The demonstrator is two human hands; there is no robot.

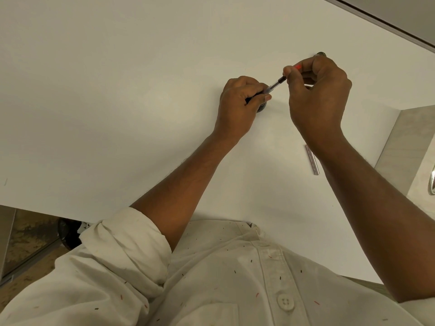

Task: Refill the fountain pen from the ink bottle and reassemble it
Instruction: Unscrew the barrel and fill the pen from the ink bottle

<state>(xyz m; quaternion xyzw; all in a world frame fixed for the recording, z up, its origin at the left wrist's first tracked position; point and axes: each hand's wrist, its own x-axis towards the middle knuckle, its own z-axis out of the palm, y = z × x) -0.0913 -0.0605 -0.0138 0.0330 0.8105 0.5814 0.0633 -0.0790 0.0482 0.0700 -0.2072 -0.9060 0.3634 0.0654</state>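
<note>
Single view: head-worn wide-angle, facing forward and steeply down. The wearer's shirt (pixel 235 278) fills the bottom edge. The table (pixel 117 90) takes most of the frame and sits skewed, with its far edge at top right. Left hand (pixel 237 102) and right hand (pixel 317 95) sit just above centre, at arm's reach.

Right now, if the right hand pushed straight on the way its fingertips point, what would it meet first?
Probably the left hand, gripping the pen whose end the right hand pinches; depth is unclear.
</note>
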